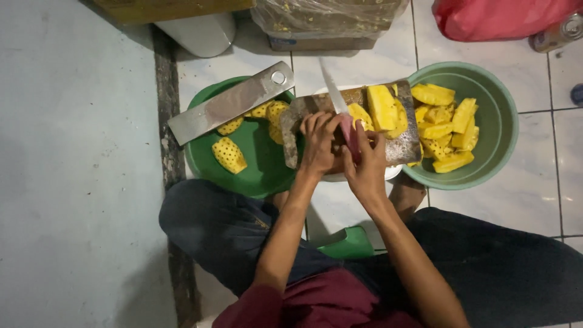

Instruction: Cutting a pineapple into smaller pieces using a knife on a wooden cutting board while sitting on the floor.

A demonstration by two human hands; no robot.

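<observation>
My left hand (318, 141) rests fingers-down on a worn wooden cutting board (401, 144), holding a pineapple piece (358, 114) by the blade. My right hand (364, 159) grips the pink handle of a knife (333, 91), whose blade points away from me. More pineapple slices (382, 106) lie on the board's far side. The board sits over a white bowl (393, 172), between two green basins.
A light green basin (499, 121) at right holds several cut pineapple wedges. A dark green basin (255, 164) at left holds peeled pieces and a large metal cleaver (231, 102). A red bag (492, 18), a can (555, 33) and a plastic-wrapped box (322, 21) lie beyond.
</observation>
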